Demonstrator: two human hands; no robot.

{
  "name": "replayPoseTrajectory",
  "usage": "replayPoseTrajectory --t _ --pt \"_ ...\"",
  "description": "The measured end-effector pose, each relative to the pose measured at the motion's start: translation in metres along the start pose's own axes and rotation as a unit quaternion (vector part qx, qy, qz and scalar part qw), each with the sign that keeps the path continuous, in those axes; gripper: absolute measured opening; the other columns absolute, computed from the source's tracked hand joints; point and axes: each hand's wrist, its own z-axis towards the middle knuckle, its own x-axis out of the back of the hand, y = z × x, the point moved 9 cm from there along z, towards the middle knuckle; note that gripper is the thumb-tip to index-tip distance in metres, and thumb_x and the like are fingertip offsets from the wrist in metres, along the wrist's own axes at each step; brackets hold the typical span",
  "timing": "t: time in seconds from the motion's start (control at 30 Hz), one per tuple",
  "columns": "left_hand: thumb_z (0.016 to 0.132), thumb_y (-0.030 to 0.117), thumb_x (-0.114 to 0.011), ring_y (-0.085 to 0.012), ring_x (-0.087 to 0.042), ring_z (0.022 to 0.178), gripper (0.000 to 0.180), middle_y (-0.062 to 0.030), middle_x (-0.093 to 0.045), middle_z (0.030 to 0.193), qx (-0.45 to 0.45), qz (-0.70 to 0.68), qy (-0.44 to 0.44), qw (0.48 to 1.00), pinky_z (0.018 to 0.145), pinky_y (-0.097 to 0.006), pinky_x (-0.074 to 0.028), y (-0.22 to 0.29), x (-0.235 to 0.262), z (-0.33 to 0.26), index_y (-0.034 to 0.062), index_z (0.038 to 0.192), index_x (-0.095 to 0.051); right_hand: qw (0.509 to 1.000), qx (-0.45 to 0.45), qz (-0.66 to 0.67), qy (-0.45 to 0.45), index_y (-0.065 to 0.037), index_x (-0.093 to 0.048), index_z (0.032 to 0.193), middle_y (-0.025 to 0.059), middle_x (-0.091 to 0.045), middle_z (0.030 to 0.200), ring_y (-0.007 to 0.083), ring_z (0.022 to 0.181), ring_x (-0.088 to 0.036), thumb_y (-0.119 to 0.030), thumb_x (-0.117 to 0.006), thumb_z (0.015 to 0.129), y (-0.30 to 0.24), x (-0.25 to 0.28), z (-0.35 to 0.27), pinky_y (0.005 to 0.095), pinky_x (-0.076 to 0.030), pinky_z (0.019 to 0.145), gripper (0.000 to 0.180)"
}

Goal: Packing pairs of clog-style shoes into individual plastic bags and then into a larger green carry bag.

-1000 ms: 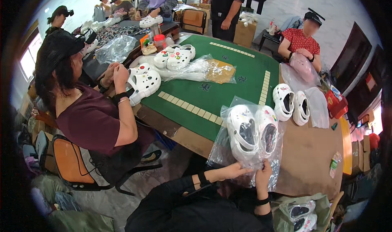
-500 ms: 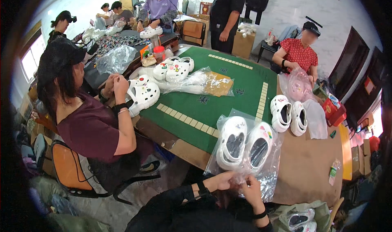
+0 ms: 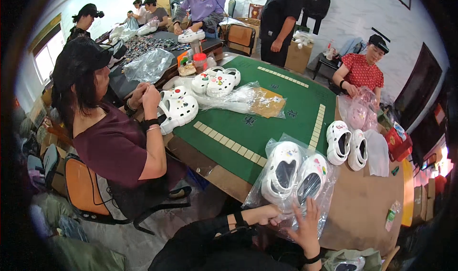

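A pair of white clogs with small colourful charms lies in a clear plastic bag on the table edge in front of me. The left clog and the right clog sit side by side, heels toward me. At the bag's near end my left hand is closed on the gathered plastic; its fingertips are partly hidden. My right hand is open with fingers spread, its fingertips over the bag close to the right clog's heel.
Another white clog pair stands to the right. On the green mat lie rows of tiles and plastic bags. A co-worker in maroon sits left beside white clogs; a person in red handles a pink bag.
My right hand has let go of the plastic and spread open beside the right clog. The left hand stays at the bag's near end. The whole view has shifted slightly.
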Motion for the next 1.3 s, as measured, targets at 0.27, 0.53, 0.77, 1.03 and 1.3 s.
replayPoseTrajectory --t 0.27,0.53,0.77,1.03,1.3 --pt "0.092 0.039 -0.047 -0.0129 -0.045 0.043 0.034 -0.0037 -0.051 0.057 0.027 0.321 0.068 0.944 0.039 -0.028 -0.033 -0.001 -0.002 -0.01 0.0065 0.091 -0.057 0.975 0.095 -0.202 -0.014 -0.031 -0.05 0.128 0.0131 -0.032 0.144 0.0382 0.136 -0.024 -0.019 -0.069 0.068 -0.001 -0.039 0.015 0.0669 -0.008 0.105 0.063" --pt "0.09 0.036 -0.044 -0.0362 -0.061 0.094 0.045 -0.0242 -0.061 0.104 -0.129 0.628 0.029 0.767 0.08 -0.043 -0.048 0.04 -0.037 -0.034 0.0003 0.117 -0.052 0.943 0.25 -0.202 -0.086 -0.035 -0.056 0.123 0.0078 -0.046 0.134 0.0329 0.126 -0.04 -0.013 -0.058 0.075 -0.049 -0.042 0.028 0.06 -0.018 0.106 0.053" --pt "0.086 0.038 -0.055 -0.0403 -0.061 0.068 0.045 -0.0254 -0.059 0.075 -0.21 0.647 0.183 0.71 0.065 -0.047 -0.051 0.079 -0.075 -0.079 -0.0062 0.085 -0.06 0.949 0.174 -0.238 0.114 -0.033 -0.057 0.122 0.0153 -0.038 0.14 0.0402 0.128 -0.036 -0.016 -0.06 0.08 -0.023 -0.016 0.018 0.0575 -0.022 0.105 0.046" --pt "0.081 0.043 -0.065 -0.0395 -0.059 0.073 0.049 -0.0232 -0.054 0.088 -0.345 0.628 0.092 0.691 0.063 -0.044 -0.049 0.104 -0.097 -0.101 -0.0048 0.084 -0.055 0.928 0.24 -0.199 0.205 -0.018 -0.069 0.096 0.0119 -0.06 0.118 0.0335 0.104 -0.057 -0.013 -0.063 0.073 -0.043 0.025 0.04 0.0437 -0.044 0.088 0.024" --pt "0.091 0.022 -0.053 -0.0294 -0.049 0.111 0.048 -0.018 -0.049 0.123 -0.362 0.484 0.05 0.795 0.094 -0.039 -0.038 0.122 -0.075 -0.098 0.0029 0.134 -0.044 0.918 0.121 0.084 0.369 -0.004 -0.065 0.1 0.0117 -0.063 0.114 0.0273 0.106 -0.058 -0.005 -0.058 0.08 0.029 0.095 0.054 0.041 -0.044 0.093 0.022"
